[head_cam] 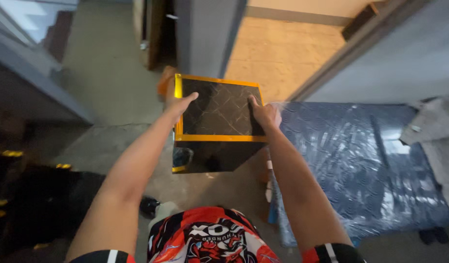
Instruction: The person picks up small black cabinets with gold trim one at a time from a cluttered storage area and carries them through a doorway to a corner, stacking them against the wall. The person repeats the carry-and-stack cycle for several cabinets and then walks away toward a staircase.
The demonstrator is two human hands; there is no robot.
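A black box-shaped side table [217, 122] with a glossy marbled top and gold edging stands in front of me, seen from above. My left hand [179, 104] grips its left edge, fingers lying over the top. My right hand [265, 114] holds the right edge the same way. Both arms reach straight out over my red, black and white shorts. Whether the table rests on the floor or is lifted off it cannot be told.
A mattress [351, 160] in clear plastic wrap lies on the floor to the right, a grey cloth [436, 131] on its far end. A grey pillar [205, 39] and a doorway [283, 53] onto a pale floor lie ahead. Dark furniture [25, 195] sits at left.
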